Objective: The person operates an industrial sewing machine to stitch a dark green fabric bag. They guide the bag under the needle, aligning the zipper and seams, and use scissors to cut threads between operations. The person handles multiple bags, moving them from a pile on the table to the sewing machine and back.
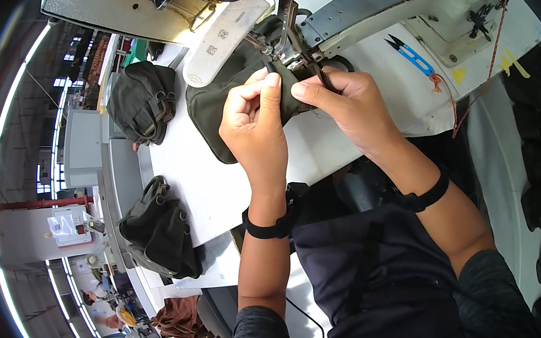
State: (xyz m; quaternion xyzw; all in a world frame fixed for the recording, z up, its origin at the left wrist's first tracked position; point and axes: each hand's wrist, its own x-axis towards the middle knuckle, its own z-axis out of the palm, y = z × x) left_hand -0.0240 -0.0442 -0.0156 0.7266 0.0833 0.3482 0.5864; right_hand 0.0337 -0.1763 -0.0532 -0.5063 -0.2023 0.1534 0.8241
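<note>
Head camera: the dark green cloth (213, 116) lay on the white table (183, 172), beneath the metal parts of the sewing machine (361, 19) and around both hands. The left hand (254, 124) had its thumb and forefinger pinched closed on what looked like the cloth's edge, its other fingers curled in. The right hand (359, 109) had thumb and forefinger nearly together about a dark strip (323, 76) with a ridged side, close to the stitching area. The step in hand appeared to be lining up cloth and strip there; the next move, as judged, called for keeping both flat and even while the fingertips stayed clear of the needle area.

As for containers, two dark green bags sat left of the hands, the farther bag (141, 101) and the nearer bag (160, 233); their insides could not be seen. Blue snips (411, 55) lay on the right.
</note>
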